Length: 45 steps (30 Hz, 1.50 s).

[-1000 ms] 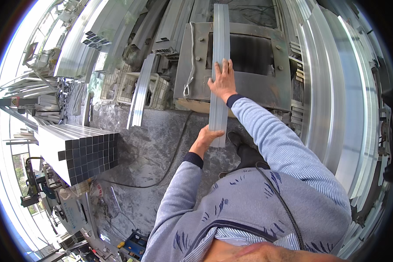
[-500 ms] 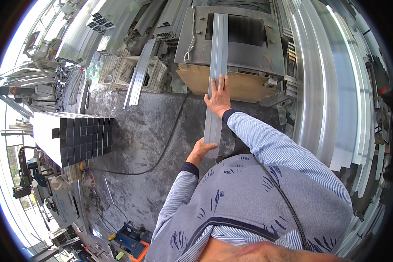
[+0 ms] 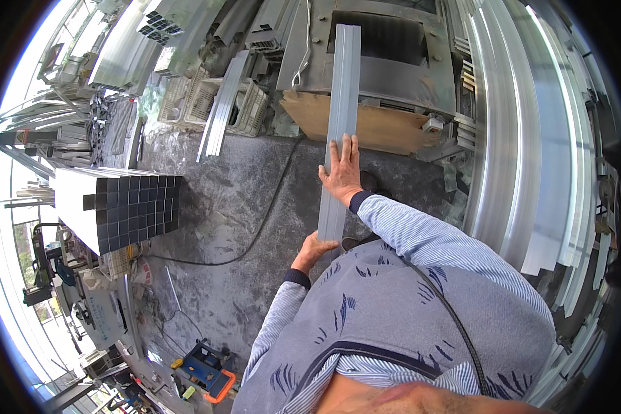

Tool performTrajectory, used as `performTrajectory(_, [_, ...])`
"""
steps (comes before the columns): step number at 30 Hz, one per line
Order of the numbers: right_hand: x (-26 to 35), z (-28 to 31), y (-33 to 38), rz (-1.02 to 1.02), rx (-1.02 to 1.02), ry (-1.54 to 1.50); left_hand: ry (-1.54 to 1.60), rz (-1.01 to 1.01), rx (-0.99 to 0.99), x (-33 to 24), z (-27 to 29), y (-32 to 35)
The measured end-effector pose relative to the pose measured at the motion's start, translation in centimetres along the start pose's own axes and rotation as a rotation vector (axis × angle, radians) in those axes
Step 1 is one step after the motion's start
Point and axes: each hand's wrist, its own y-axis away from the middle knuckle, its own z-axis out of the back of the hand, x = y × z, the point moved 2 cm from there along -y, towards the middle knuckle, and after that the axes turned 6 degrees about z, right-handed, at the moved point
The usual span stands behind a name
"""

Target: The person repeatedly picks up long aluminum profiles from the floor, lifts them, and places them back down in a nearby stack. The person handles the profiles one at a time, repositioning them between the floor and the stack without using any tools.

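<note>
A long grey aluminium profile [image 3: 346,83] stretches straight away from my body. Its far part lies over a metal-topped cabinet [image 3: 400,84] with a dark rectangular opening, and its near part passes above the floor. My left hand [image 3: 314,251] grips the near end, thumb on top and the other fingers hidden beneath. Farther along, my right hand [image 3: 343,171] rests on the profile's upper face with its fingers stretched out and apart, the thumb by the left edge.
Long metal profiles [image 3: 493,138] stand along the right. To the left are plastic crates [image 3: 247,110] with metal strips across them, and a stack of dark-ended square tubes [image 3: 136,214]. A black cable [image 3: 259,238] crosses the floor [image 3: 217,183]. A blue-orange toolbox [image 3: 207,369] sits lower left.
The profile has shifted a little toward me over the cabinet. Both hands have come closer to my body, the left now at the profile's very end. The view has tilted slightly.
</note>
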Motion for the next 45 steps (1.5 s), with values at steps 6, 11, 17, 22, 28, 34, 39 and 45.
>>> performTrajectory(6, [-4.9,0.2,-12.9,0.031,-0.139,0.006,-0.057,-0.067,-0.043,-10.2,1.2,-8.9])
performTrajectory(11, [-11.4,1.3,-26.9,0.027,-0.222,0.056,-0.107,0.003,-0.071,-22.3,1.4,-18.7])
performTrajectory(17, [-17.7,2.5,-39.4,0.000,-0.268,0.189,-0.063,0.022,0.031,-35.3,0.6,-25.1])
performTrajectory(22, [-19.0,3.5,-39.8,-0.054,-0.286,0.246,-0.066,0.084,-0.003,-36.9,-0.6,-25.2])
performTrajectory(28, [-15.2,3.1,-29.5,-0.083,-0.173,0.230,0.024,-0.002,0.033,-26.0,-1.8,-21.7])
performTrajectory(34, [-9.5,2.7,-16.8,-0.174,0.019,0.158,-0.009,-0.003,0.028,-14.3,-2.2,-13.5])
performTrajectory(39, [-5.2,1.7,-8.1,-0.169,0.078,0.120,-0.023,0.021,0.000,-6.9,-2.2,-6.3])
performTrajectory(45, [-0.9,1.3,-1.6,-0.220,0.182,0.039,-0.086,0.035,-0.085,-1.1,-1.4,-0.7])
